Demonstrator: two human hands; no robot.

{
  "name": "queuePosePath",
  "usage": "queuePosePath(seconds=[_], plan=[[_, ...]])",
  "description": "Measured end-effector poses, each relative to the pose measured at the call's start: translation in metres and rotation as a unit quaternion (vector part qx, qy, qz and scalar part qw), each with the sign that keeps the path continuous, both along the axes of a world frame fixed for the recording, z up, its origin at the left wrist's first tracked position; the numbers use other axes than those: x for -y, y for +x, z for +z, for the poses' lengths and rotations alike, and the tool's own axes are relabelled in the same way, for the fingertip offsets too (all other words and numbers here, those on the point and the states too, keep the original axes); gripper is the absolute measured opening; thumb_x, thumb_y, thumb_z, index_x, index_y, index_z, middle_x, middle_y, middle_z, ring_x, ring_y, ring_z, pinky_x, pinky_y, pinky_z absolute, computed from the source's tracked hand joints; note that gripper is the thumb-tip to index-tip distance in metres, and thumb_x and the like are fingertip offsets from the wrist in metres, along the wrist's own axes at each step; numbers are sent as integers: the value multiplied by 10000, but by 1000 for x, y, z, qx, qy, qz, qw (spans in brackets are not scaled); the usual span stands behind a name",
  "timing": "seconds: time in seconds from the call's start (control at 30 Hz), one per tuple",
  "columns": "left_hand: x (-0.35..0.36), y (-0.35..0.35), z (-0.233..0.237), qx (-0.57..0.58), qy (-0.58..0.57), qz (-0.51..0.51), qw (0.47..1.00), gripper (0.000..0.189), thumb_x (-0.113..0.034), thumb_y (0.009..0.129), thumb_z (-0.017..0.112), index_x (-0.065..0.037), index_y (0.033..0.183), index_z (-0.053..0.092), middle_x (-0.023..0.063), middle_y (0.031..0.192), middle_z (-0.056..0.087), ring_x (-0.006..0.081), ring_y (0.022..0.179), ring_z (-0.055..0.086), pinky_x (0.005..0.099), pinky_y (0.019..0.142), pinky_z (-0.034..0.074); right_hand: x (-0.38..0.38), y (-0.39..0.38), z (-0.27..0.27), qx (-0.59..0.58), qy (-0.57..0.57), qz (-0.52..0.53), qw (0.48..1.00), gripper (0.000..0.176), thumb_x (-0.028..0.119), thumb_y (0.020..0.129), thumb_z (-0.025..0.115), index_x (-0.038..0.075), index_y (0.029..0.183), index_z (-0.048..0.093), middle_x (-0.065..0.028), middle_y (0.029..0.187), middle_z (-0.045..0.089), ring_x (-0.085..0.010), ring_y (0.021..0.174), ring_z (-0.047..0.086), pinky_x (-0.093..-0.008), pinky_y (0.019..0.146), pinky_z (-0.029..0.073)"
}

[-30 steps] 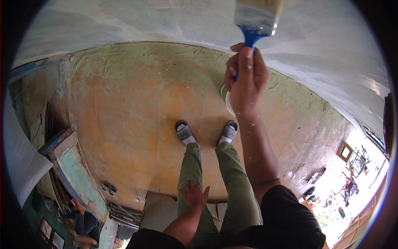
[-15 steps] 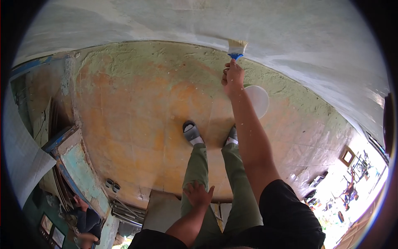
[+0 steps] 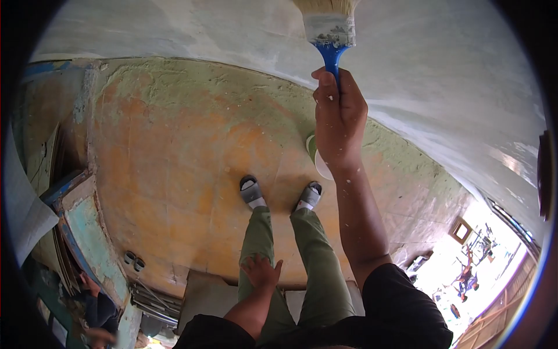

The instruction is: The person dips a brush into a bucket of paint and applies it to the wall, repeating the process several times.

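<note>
While your right hand gripped the brush by its blue handle, the bristles pressed the pale wall. Just below the brush a pail peeked from behind that hand; well below the brush your left hand rested open on your thigh.

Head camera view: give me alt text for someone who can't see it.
The right hand grips a blue-handled paintbrush, bristles up against a pale painted wall. The left hand rests on the thigh of green trousers, above grey sandals on a stained orange floor. A white container shows partly behind the right hand.
</note>
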State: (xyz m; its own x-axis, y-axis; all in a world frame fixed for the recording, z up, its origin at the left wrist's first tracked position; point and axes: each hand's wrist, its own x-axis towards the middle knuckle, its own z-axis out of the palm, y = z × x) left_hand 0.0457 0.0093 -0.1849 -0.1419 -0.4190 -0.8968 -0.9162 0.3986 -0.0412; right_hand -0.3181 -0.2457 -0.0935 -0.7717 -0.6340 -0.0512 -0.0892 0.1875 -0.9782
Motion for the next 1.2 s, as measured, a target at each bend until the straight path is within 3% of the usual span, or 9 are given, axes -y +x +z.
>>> queuePosePath(seconds=[0.1,0.23,0.43,0.5,0.53,0.73,0.83,1.03,1.2], plan=[[1,4,0,-1,-4,9,1000,625,-649,830,550,-100,1088,701,109,1364,509,365,1324,363,640,1104,197,18,0,-24,-154,-22,-30,987,226,216,1022,491,23,927,557,-2,653,472,-74,555,344,-255,501,308],[1,6,-1,7,-3,17,1000,629,-652,835,541,-104,1100,701,102,1367,509,363,1324,365,638,1106,195,17,1,-71,-161,147,-38,975,162,162,997,498,24,914,476,-208,651,541,-400,555,512,-424,524,404],[-5,11,-3,1,-9,19,1000,629,-649,839,535,-107,1113,699,95,1372,507,368,1326,360,634,1109,188,-4,-4,-187,-126,228,-40,965,281,283,1008,485,18,914,493,-170,654,536,-336,483,492,-402,463,379],[-8,14,-3,0,-10,19,1000,630,-649,840,535,-105,1113,699,97,1369,510,369,1326,360,633,1109,185,-2,-1,-191,220,241,-83,941,294,343,1008,486,66,914,511,-68,644,474,-208,466,416,-343,427,314],[-8,14,-3,2,-9,19,1000,631,-649,839,536,-104,1113,699,98,1366,512,369,1325,361,632,1109,183,1,0,-184,384,237,-103,886,300,374,1008,487,91,914,519,-17,639,444,-144,457,378,-313,409,281],[-7,14,0,7,-2,33,999,651,-658,841,525,-94,1119,694,104,1337,533,368,1316,370,622,1111,187,39,-5,-78,622,-18,-23,783,305,430,989,522,128,945,506,43,636,367,-54,452,261,-208,356,172],[-1,13,2,7,8,43,999,677,-675,843,506,-90,1131,687,108,1303,554,364,1308,381,615,1105,200,46,1,-26,634,-89,-7,768,301,425,1006,494,133,933,503,48,640,372,-48,451,271,-215,341,173],[6,20,1,7,0,74,997,714,-704,842,477,-92,1150,677,110,1279,571,356,1295,401,603,1098,221,22,19,80,489,-188,89,847,342,473,1021,415,154,941,512,59,620,319,-42,422,211,-208,318,159],[6,22,0,14,-8,84,996,683,-694,838,495,-114,1148,682,120,1258,589,342,1269,426,599,1105,226,22,7,105,343,-249,134,896,381,491,1012,420,130,960,532,37,615,352,-63,408,228,-223,339,169]])
